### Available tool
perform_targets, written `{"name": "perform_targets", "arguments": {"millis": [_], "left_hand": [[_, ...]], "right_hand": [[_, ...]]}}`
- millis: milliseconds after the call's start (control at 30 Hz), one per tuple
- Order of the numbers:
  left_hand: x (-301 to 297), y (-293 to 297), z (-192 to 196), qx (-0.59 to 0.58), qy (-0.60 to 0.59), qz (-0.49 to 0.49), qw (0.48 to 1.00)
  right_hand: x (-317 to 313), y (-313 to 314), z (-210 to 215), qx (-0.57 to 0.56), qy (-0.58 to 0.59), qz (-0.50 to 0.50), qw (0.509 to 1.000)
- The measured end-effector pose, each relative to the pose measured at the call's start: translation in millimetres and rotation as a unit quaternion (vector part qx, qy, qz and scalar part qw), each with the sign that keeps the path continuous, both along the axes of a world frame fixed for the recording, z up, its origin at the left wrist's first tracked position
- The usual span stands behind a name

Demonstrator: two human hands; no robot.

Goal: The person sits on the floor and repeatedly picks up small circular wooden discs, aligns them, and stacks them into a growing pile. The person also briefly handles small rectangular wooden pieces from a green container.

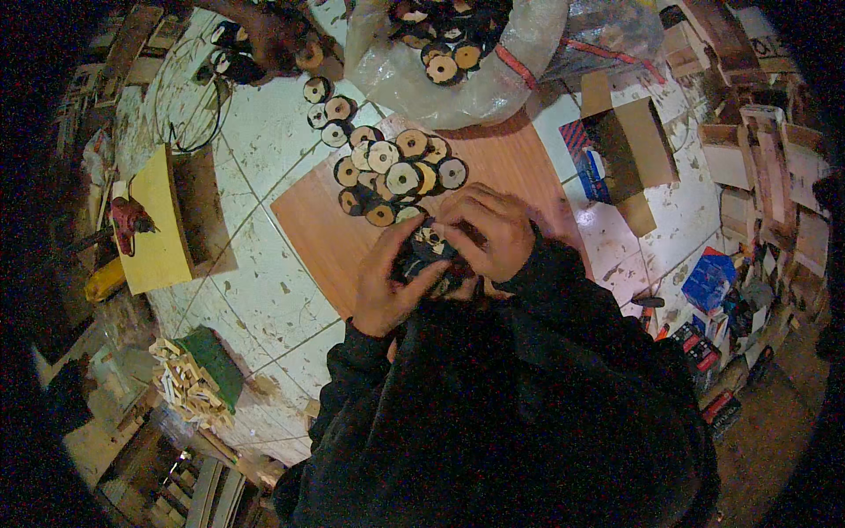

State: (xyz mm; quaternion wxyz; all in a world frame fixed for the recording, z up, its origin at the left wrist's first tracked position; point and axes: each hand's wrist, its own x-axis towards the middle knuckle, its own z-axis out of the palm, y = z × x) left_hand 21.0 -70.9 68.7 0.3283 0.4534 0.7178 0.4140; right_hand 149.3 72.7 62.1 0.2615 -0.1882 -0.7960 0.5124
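Observation:
Close to my body, a dark round piece (429, 244) with pale patches sits between my hands. My left hand (387, 280) is closed round its left side, thumb toward me and fingers along the far edge. Bent and pinched, the fingers of my right hand (487, 231) meet at its upper right; whatever is in that pinch is hidden. Just beyond lies a pile of round wooden discs (402, 179) with dark rims and small centre holes, on a brown wooden board (312, 216). Several like discs (336, 109) trail off toward the far left.
A clear plastic bag (422, 92) of discs stands at the far side. Another person's hand (282, 40) is at the far left. An open cardboard box (647, 141) stands right, a red drill (130, 224) by a yellow panel (158, 233) left, and wooden sticks (189, 383) lower left.

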Motion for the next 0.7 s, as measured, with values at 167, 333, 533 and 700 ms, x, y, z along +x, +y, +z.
{"name": "perform_targets", "arguments": {"millis": [167,333,533,700], "left_hand": [[-3.9,-7.7,-4.8,0.009,0.048,0.009,0.999],[-12.3,-18.5,-17.5,-0.002,0.065,-0.014,0.998],[-60.4,-0.1,-50.8,-0.044,0.077,0.182,0.979],[-80.4,-6.1,-67.4,-0.067,0.177,0.132,0.973]], "right_hand": [[-2.7,-7.7,-6.7,0.084,0.022,0.040,0.995],[-2.3,-18.0,-15.0,0.153,-0.049,0.029,0.987],[25.6,-5.7,-46.9,0.136,-0.317,-0.018,0.939],[65.1,-44.7,-88.9,0.244,-0.432,-0.051,0.866]]}}
